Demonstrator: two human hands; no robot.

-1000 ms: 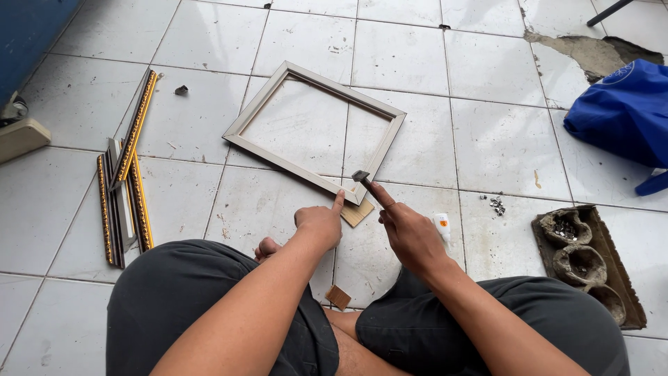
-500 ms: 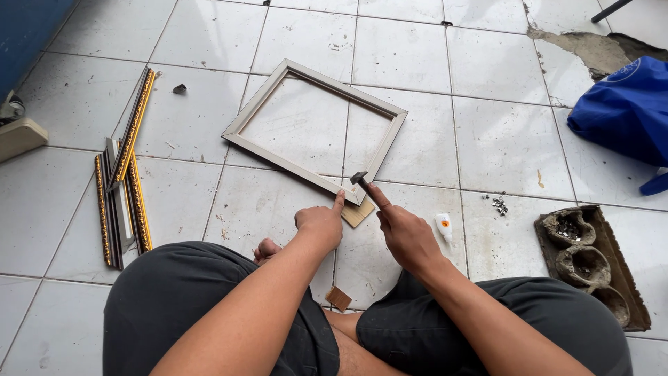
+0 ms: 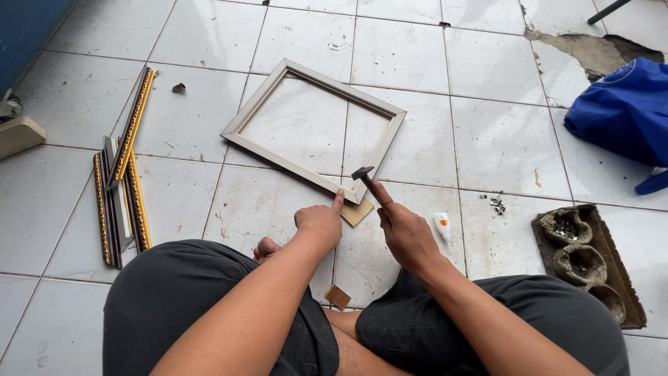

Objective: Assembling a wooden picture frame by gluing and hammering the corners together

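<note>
Frame [image 3: 313, 125] corner under hammer [image 3: 363, 174]; white glue bottle [image 3: 442, 225] beside right hand [image 3: 407, 233].

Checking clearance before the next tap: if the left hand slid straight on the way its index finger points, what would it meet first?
The left hand points up and slightly right, so it would first meet the near corner of the wooden frame, which the fingertip seems almost to touch, just left of the hammer.

i see a pale rectangular wooden picture frame [image 3: 313, 129] with a smooth, satin face on glossy white ceramic floor tiles [image 3: 501, 139], scuffed and dusty. the small hammer's dark metal head [image 3: 362, 173] looks matt. under the frame corner lies a thin raw-wood offcut [image 3: 357, 212]. gilt, ornate moulding strips [image 3: 132, 125] shine; the blue cloth bag [image 3: 626, 111] appears soft.
</note>
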